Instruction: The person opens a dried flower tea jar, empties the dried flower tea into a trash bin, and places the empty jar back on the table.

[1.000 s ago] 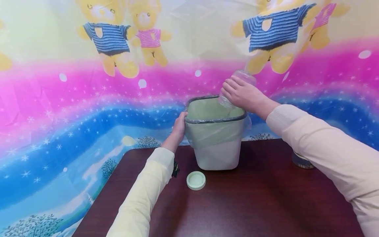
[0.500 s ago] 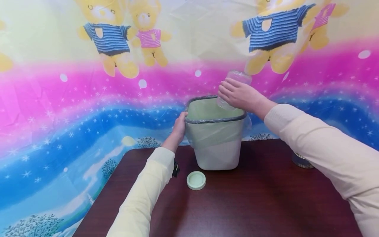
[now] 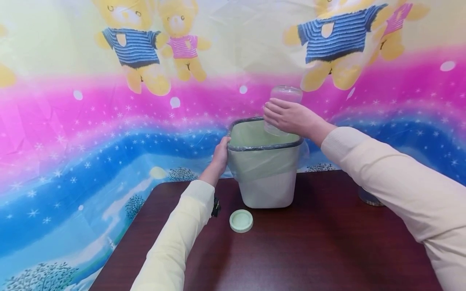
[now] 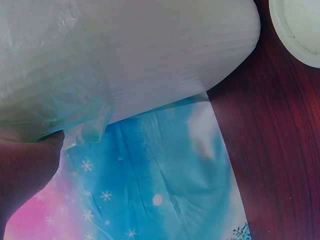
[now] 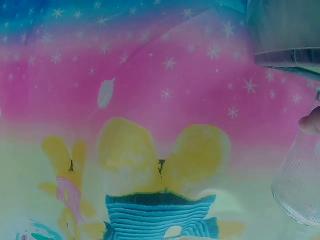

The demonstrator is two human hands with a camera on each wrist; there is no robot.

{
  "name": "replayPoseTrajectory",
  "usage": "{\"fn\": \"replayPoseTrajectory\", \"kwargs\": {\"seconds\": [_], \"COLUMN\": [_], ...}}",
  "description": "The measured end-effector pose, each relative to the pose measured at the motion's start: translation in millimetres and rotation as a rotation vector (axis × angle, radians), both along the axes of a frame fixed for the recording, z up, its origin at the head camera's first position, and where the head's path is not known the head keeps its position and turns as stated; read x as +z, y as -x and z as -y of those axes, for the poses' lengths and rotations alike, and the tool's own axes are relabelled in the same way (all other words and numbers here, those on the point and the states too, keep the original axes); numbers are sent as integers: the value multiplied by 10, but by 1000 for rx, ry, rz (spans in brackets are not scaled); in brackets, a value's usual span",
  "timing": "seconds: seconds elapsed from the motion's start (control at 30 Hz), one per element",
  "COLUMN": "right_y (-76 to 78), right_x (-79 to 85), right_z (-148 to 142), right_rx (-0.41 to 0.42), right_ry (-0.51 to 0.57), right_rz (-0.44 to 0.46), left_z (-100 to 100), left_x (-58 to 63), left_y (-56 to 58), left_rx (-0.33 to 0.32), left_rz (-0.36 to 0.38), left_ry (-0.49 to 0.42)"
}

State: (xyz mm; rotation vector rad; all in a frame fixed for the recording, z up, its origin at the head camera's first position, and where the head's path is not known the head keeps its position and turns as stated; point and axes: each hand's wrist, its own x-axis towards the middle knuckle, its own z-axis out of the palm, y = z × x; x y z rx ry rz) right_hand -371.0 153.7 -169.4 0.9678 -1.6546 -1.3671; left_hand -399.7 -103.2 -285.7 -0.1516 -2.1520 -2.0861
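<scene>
Your right hand [image 3: 291,118] grips the upturned jar [image 3: 287,94] over the bin [image 3: 268,184]; your left hand [image 3: 220,156] holds the bin near its rim [image 3: 265,148]. Emptying seems the step in hand; next likely calls for righting the jar.

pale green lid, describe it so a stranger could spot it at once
On the dark table stands a bin. The lid lies in front of its left corner, nearer the camera. Unlike the bin, it is small, flat and round.

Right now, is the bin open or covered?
Open: in head view, the bin shows its green inner wall within the dark rim.
</scene>
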Motion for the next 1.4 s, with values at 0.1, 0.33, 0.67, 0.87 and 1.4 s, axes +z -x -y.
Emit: {"fn": "replayPoseTrajectory", "kwargs": {"seconds": [0.1, 0.33, 0.67, 0.87, 1.4], "right_y": [-1, -7, -53, -34, -21], "right_x": [12, 31, 55, 20, -22], "right_z": [12, 38, 52, 39, 25], "right_rx": [11, 14, -36, 46, 42], "right_ry": [-21, -112, -236, -237, -266], "right_rz": [-8, -60, -91, -88, -115], "left_z": [2, 7, 3, -8, -6], "left_x": [5, 11, 2, -3, 5], "left_y": [-5, -11, -6, 2, -31], "left_rx": [-4, -5, 0, -1, 14], "left_rz": [4, 8, 7, -1, -15], "left_ry": [-2, -17, -17, -13, -14]}}
